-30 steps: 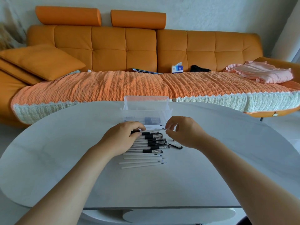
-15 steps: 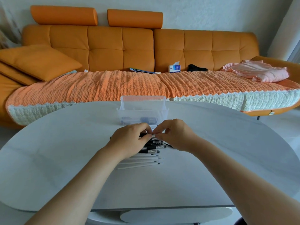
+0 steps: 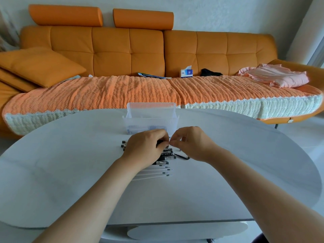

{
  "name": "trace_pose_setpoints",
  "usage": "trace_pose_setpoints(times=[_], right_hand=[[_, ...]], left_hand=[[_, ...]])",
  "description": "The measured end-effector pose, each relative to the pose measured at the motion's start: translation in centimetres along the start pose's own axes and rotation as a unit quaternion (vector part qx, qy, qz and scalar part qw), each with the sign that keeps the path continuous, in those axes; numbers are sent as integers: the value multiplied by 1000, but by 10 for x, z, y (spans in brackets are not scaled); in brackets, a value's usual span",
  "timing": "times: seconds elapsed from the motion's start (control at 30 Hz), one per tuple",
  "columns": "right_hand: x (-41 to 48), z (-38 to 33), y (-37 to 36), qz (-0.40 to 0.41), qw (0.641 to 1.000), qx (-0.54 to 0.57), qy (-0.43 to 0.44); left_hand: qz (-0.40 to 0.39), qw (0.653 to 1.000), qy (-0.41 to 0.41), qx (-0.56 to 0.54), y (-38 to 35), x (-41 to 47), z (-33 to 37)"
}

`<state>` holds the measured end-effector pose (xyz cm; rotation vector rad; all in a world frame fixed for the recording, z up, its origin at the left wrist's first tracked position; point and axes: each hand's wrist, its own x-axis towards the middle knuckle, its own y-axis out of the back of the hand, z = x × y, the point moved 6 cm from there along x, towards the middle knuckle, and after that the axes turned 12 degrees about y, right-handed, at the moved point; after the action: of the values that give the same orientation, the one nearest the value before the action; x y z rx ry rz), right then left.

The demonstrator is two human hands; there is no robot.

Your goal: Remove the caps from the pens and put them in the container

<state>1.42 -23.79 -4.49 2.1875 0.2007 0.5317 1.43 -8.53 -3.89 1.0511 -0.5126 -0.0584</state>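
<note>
A row of pens (image 3: pixel 163 163) lies on the white table (image 3: pixel 70 172), several white ones without caps nearest me and black-capped ones further back. My left hand (image 3: pixel 145 148) covers the upper pens and is closed on the body of one pen. My right hand (image 3: pixel 191 142) pinches that pen's cap end between thumb and forefinger, touching my left fingertips. A clear ribbed plastic container (image 3: pixel 150 120) stands just behind both hands; dark shapes show through its front wall.
A loose thin black clip-like piece (image 3: pixel 182 156) lies on the table below my right hand. Behind the table is an orange sofa (image 3: pixel 157 50) with a knitted cover, a tissue box (image 3: pixel 186 73) and pink cloth (image 3: pixel 277 77).
My two hands have come together over the pens; the right hand moved left to meet the left fingertips and now pinches the cap end. The camera tilted slightly.
</note>
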Motion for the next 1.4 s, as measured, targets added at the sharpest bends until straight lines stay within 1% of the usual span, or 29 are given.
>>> trace_pose_setpoints(times=[0.17, 0.33, 0.4, 0.5, 0.7, 0.83, 0.93, 1.03, 1.2, 1.3, 1.4], right_hand=[[-6, 15, 6, -21, 999, 23, -37], [-13, 42, 17, 6, 994, -50, -94], [-18, 54, 17, -12, 990, -78, -119], [-21, 64, 15, -37, 986, -82, -137], [-16, 65, 8, -71, 988, -62, -120], [-17, 57, 10, -80, 988, -82, -104], [-14, 46, 10, -71, 990, -104, -66], [-10, 38, 3, -81, 988, -125, -37], [-5, 32, -5, -97, 985, -143, -29], [-2, 28, -7, -90, 986, -136, -25], [0, 22, -3, -51, 993, -109, -16]], left_hand=[[17, 1000, -12, 13, -3, 2, 4], [-8, 1000, 24, -8, -13, 6, -3], [-29, 999, 35, -10, -19, 6, -5], [-46, 998, 40, -12, -25, 6, -5], [-65, 996, 47, -27, -28, 5, -5], [-66, 996, 47, -34, -27, 4, -7], [-70, 995, 49, -42, -26, 5, -10], [-71, 995, 53, -49, -24, 4, -14], [-74, 994, 59, -58, -18, 1, -18], [-77, 993, 62, -61, -15, 0, -20], [-76, 993, 63, -62, -12, 0, -22]])
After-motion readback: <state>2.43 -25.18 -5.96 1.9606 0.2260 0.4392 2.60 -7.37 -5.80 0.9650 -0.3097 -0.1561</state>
